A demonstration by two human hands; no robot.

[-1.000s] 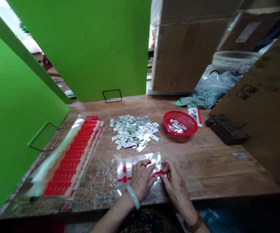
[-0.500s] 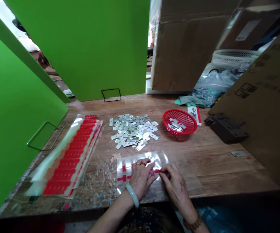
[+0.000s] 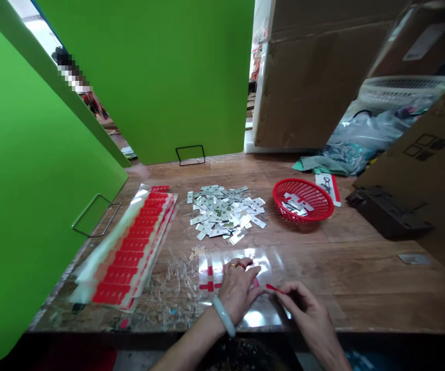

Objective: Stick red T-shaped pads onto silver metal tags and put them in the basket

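A clear plastic sheet (image 3: 207, 257) with red cross-shaped pieces (image 3: 207, 286) lies at the table's front edge. My left hand (image 3: 238, 286) rests on it with fingers spread, pressing it down; rings and a pale bracelet show. Just right of it, my right hand (image 3: 303, 304) pinches a small red strip (image 3: 272, 287) between thumb and forefinger, raised slightly at the sheet. Behind the hands is a pile of small silvery pieces (image 3: 224, 211). A red basket (image 3: 325, 203) to its right holds more such pieces.
Sheets with red shapes (image 3: 127, 257) are stacked at the left. Green panels (image 3: 149, 77) with wire stands rise behind and left. A dark metal tool (image 3: 390, 214) stands at the right beside a cardboard box (image 3: 431, 170). Plastic scraps litter the table's front left.
My right hand has drawn back to the right with the red strip, which now sticks out from the sheet. The left hand stays on the sheet. The whole view has shifted.
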